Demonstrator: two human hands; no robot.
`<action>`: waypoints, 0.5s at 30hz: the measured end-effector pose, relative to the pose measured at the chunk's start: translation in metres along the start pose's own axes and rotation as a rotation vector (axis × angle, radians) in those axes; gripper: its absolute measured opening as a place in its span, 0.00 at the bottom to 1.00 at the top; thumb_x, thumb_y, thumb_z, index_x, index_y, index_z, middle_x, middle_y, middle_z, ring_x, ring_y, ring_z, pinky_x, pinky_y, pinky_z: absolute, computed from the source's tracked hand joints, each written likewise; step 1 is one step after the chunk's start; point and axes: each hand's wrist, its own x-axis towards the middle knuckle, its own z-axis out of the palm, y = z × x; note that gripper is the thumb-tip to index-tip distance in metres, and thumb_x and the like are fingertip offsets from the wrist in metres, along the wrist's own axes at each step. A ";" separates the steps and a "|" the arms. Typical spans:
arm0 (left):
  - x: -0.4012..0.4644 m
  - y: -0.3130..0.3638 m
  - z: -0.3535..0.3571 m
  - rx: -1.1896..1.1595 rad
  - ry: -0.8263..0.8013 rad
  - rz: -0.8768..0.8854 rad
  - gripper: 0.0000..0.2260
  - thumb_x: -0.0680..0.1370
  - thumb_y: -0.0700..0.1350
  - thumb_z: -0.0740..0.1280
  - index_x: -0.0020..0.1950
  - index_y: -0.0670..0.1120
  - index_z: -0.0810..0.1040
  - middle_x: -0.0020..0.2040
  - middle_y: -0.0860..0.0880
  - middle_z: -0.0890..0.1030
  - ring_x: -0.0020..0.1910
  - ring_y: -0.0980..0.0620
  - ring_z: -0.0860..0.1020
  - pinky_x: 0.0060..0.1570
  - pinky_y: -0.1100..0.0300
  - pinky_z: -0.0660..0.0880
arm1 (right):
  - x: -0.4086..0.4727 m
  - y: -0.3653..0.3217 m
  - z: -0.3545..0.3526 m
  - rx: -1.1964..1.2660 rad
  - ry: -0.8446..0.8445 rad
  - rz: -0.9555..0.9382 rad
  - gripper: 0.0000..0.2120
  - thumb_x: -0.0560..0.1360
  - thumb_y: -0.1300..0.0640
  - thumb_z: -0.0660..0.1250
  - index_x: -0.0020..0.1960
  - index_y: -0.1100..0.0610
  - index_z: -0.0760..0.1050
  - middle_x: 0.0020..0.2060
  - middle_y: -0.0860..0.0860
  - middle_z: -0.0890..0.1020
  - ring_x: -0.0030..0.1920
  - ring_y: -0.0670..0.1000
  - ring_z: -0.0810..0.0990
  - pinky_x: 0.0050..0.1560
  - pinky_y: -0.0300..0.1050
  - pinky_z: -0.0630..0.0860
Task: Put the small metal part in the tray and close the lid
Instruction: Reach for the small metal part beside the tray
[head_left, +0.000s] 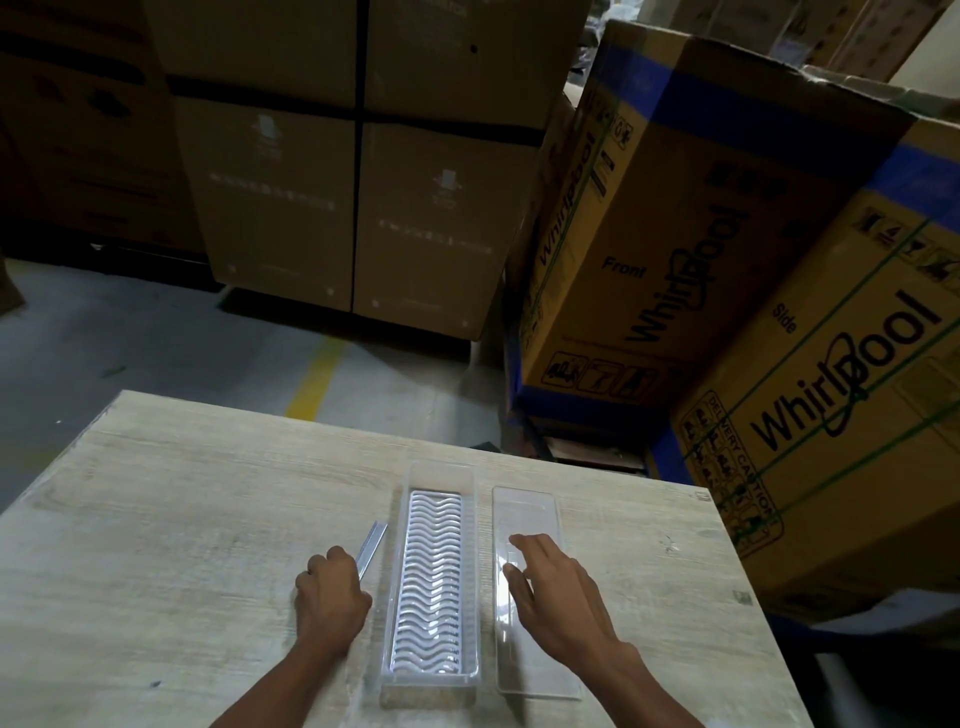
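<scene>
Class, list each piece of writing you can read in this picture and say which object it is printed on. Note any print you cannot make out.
"Whirlpool" and "Front": on the tilted cardboard box at right.
"Whirlpool", "Side" and "DELIVERY CAUTION": on the nearer cardboard box at far right.
Pale print on the dark stacked boxes behind: too blurred to read.
Handling pictograms on both Whirlpool boxes: too small to make out.
Tray, lid, table: no text.

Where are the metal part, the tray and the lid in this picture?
metal part (373, 540): head view, on the bare strip beyond the left hand.
tray (435, 473): head view, on its clear far wall.
lid (524, 506): head view, on its far end, past the right hand.
</scene>
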 end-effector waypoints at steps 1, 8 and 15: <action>-0.001 0.001 0.000 0.013 0.008 0.015 0.12 0.73 0.40 0.68 0.55 0.40 0.72 0.53 0.40 0.77 0.53 0.40 0.78 0.55 0.51 0.75 | 0.000 0.000 0.001 -0.005 -0.004 -0.005 0.20 0.84 0.45 0.53 0.74 0.50 0.65 0.69 0.48 0.75 0.58 0.51 0.81 0.59 0.48 0.75; 0.002 -0.006 0.010 0.080 0.050 0.074 0.15 0.63 0.34 0.77 0.44 0.38 0.76 0.41 0.37 0.79 0.38 0.37 0.80 0.35 0.49 0.78 | 0.001 0.003 0.001 -0.017 -0.029 -0.011 0.20 0.84 0.46 0.53 0.74 0.50 0.65 0.68 0.48 0.75 0.55 0.52 0.81 0.57 0.49 0.76; 0.001 -0.006 -0.001 0.096 0.103 0.115 0.09 0.74 0.35 0.67 0.53 0.40 0.75 0.52 0.40 0.79 0.52 0.41 0.79 0.46 0.50 0.78 | 0.003 0.003 0.006 -0.026 -0.052 -0.012 0.20 0.84 0.46 0.53 0.74 0.50 0.65 0.69 0.48 0.74 0.56 0.53 0.81 0.57 0.51 0.76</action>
